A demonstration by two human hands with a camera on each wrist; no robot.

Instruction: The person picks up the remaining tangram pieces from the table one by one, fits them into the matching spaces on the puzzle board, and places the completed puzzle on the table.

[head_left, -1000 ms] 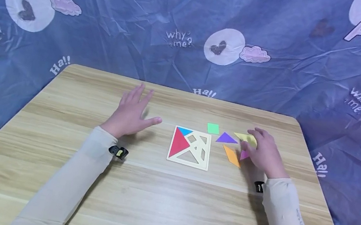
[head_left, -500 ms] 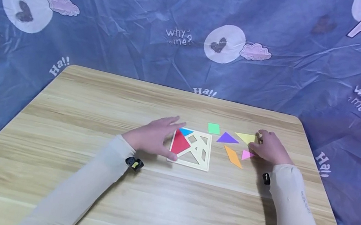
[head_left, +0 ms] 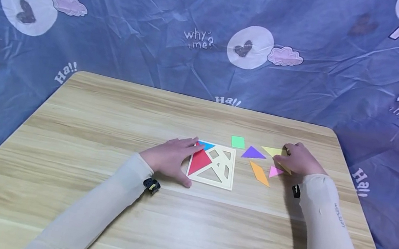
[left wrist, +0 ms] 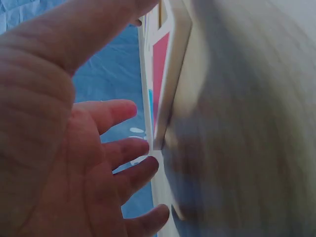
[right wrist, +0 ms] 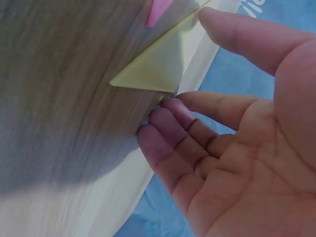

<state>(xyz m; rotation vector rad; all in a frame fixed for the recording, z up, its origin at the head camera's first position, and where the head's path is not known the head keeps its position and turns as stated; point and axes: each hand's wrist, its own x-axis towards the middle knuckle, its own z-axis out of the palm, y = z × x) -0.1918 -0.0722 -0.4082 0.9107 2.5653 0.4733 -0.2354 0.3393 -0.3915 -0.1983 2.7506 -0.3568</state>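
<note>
My left hand is spread at the left side of a cream tangram board, its thumb by the near left corner and a finger reaching over the top left. A red triangle and a blue triangle sit in the board; the other slots show bare. In the left wrist view the fingers are apart beside the board's edge. My right hand holds a large yellow triangle at its edges with thumb and index finger. The other fingers curl with their tips at the table. The hand covers part of the triangle.
Between board and right hand lie a green square, a purple triangle, an orange parallelogram and a pink triangle. The wooden table ends at a blue printed cloth behind.
My left hand has come right and nearer, from beside the board to its left edge. My right hand has shifted slightly right, and its fingers have closed in at the yellow triangle.
</note>
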